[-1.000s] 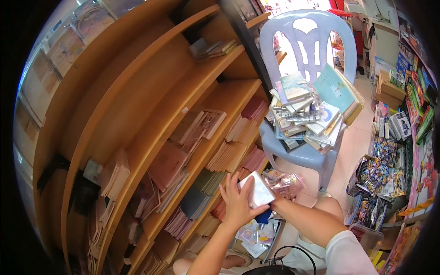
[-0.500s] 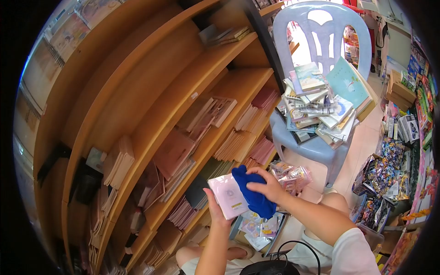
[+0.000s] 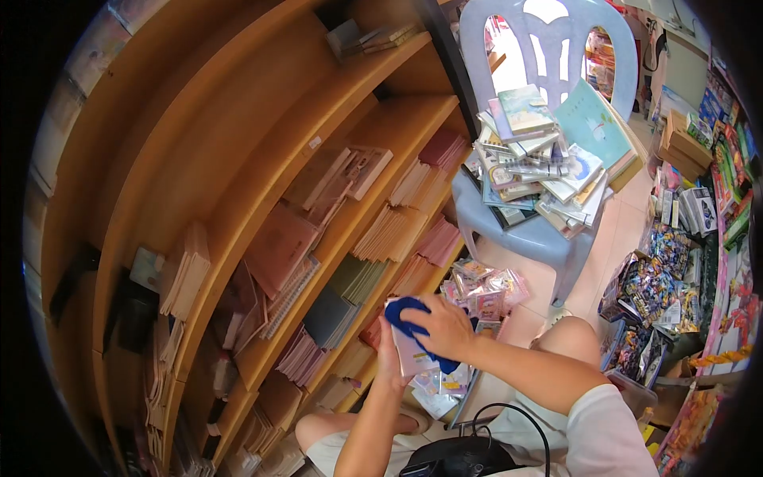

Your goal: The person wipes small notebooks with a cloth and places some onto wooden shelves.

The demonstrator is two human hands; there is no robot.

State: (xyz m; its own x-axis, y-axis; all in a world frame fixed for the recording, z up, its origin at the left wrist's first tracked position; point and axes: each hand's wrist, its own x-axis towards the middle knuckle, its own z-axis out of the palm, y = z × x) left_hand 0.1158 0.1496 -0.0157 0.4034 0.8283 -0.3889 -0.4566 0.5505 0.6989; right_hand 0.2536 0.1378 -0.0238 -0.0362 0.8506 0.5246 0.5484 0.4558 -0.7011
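My left hand [image 3: 388, 362] holds a small notebook with a pale pink cover [image 3: 413, 358] by its left edge, thumb along the side. A dark blue cloth [image 3: 407, 312] lies over the upper part of the cover. My right hand [image 3: 445, 327] grips the cloth and presses it on the notebook, its fingers curled over the fabric. The notebook is tilted, and the cloth and right hand hide much of its cover.
Wooden shelves [image 3: 278, 171] with notebooks stand at the left. A blue plastic chair [image 3: 524, 238] bears a pile of books [image 3: 528, 111]. Packaged items [image 3: 485, 290] lie on the floor below it. Crates of colourful packets [image 3: 648, 294] and boxes [image 3: 683, 147] line the right side.
My right hand has moved the blue cloth up and left over the notebook's cover, hiding more of it. The camera view has shifted slightly, so the shelves and chair appear farther left and higher.
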